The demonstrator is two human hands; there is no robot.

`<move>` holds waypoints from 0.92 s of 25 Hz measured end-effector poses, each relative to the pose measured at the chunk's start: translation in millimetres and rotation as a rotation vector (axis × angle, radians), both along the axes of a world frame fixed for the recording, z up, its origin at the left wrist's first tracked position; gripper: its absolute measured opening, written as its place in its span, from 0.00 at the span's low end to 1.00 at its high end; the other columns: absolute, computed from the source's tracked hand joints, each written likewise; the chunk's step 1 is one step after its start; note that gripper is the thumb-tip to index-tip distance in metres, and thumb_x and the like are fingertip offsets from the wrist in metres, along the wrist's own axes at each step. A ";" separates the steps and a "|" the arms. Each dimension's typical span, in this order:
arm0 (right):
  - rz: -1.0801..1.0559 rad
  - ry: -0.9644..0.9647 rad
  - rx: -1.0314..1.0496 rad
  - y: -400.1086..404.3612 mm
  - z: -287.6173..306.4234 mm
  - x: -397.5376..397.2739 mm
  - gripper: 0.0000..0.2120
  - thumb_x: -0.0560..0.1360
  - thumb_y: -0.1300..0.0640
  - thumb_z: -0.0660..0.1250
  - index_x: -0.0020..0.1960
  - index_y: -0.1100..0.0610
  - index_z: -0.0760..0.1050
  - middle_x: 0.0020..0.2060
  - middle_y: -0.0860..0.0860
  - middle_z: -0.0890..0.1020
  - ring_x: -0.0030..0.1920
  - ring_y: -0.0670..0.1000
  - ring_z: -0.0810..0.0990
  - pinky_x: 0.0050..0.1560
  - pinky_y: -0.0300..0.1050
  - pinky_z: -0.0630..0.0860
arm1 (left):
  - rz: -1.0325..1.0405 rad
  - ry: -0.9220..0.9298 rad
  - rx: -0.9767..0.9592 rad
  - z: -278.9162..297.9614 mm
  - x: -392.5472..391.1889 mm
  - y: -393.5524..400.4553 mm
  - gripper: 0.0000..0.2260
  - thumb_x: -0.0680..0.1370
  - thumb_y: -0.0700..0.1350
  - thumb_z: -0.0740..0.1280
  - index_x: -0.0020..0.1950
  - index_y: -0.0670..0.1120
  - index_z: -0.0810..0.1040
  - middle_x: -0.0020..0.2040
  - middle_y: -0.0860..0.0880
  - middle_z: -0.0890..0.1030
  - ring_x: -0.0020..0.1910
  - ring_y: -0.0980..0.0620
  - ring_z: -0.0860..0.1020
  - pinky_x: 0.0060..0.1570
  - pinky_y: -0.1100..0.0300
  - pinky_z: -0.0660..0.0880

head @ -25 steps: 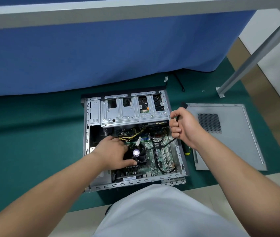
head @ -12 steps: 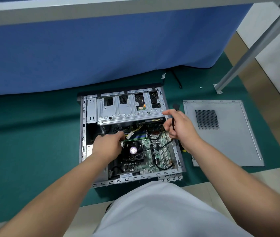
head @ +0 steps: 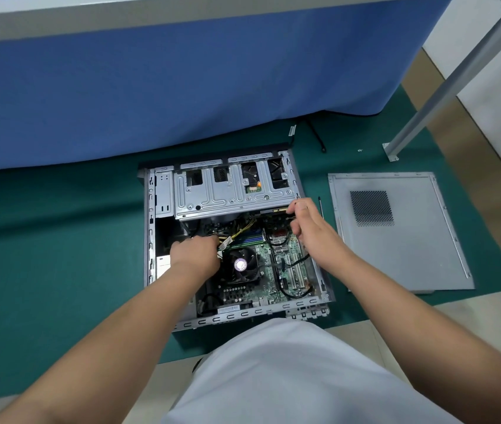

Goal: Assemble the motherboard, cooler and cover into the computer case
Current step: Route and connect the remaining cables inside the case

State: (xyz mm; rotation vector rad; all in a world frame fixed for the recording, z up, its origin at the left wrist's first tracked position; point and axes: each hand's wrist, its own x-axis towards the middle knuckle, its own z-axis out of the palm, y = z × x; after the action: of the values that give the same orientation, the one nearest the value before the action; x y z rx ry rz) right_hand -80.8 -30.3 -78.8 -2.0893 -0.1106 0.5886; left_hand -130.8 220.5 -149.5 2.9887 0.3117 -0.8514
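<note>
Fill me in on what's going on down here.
A person kneels over an open computer case lying on a green mat. The motherboard and cooler sit inside. The left hand grips the yellow cables; the right hand pinches something small near the drive cage. The cover lies off to the right.

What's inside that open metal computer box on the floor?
Inside the case: a green motherboard, a round cooler fan, black and yellow cables, and a metal drive cage on top. The left hand and right hand cover parts beneath them.
</note>
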 end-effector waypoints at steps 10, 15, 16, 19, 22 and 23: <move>0.249 -0.086 -0.272 -6.1 -5.2 -8.1 0.13 0.85 0.45 0.58 0.52 0.43 0.80 0.37 0.40 0.83 0.27 0.38 0.74 0.33 0.39 0.70 | 0.250 0.084 -0.073 8.8 18.3 -1.1 0.10 0.77 0.41 0.68 0.54 0.53 0.83 0.47 0.50 0.82 0.46 0.46 0.79 0.53 0.53 0.73; 0.153 -0.040 -0.244 -12.2 -6.4 -1.6 0.15 0.83 0.50 0.65 0.69 0.48 0.79 0.43 0.44 0.86 0.35 0.40 0.82 0.31 0.30 0.71 | 0.200 0.083 0.021 7.5 16.1 -9.5 0.09 0.74 0.37 0.63 0.48 0.48 0.78 0.37 0.50 0.76 0.40 0.45 0.76 0.50 0.52 0.68; 0.136 -0.012 -0.218 -12.9 -6.3 0.2 0.15 0.83 0.51 0.66 0.68 0.48 0.78 0.44 0.46 0.87 0.37 0.44 0.83 0.34 0.34 0.75 | 0.190 0.089 0.003 8.3 15.6 -8.2 0.10 0.75 0.37 0.63 0.50 0.49 0.78 0.39 0.49 0.77 0.42 0.45 0.77 0.50 0.52 0.68; 0.075 0.041 -0.152 -12.5 -5.6 6.1 0.10 0.81 0.55 0.68 0.62 0.49 0.74 0.48 0.49 0.87 0.39 0.45 0.85 0.43 0.43 0.80 | 0.177 -0.025 -0.109 11.1 14.7 -3.7 0.12 0.76 0.39 0.65 0.57 0.51 0.79 0.52 0.48 0.80 0.54 0.43 0.78 0.50 0.52 0.71; 0.047 0.021 -0.160 -11.9 -6.9 11.2 0.06 0.81 0.56 0.68 0.53 0.51 0.71 0.41 0.48 0.87 0.35 0.42 0.85 0.37 0.39 0.78 | 0.147 -0.266 -0.512 24.8 16.7 -27.4 0.08 0.78 0.43 0.68 0.55 0.51 0.80 0.53 0.52 0.80 0.53 0.48 0.79 0.49 0.57 0.74; 0.041 0.001 -0.175 -10.8 -7.5 12.2 0.06 0.80 0.56 0.69 0.51 0.51 0.71 0.39 0.47 0.87 0.34 0.42 0.85 0.36 0.38 0.77 | 0.164 -0.299 -0.677 31.9 17.4 -42.6 0.05 0.79 0.45 0.69 0.54 0.53 0.81 0.51 0.55 0.81 0.50 0.53 0.80 0.48 0.60 0.74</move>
State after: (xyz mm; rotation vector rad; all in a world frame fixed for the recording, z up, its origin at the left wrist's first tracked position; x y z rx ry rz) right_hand -68.6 -41.1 -86.3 -2.2606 -0.1044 0.6433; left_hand -113.4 177.9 -117.7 2.3648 0.2002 -0.3757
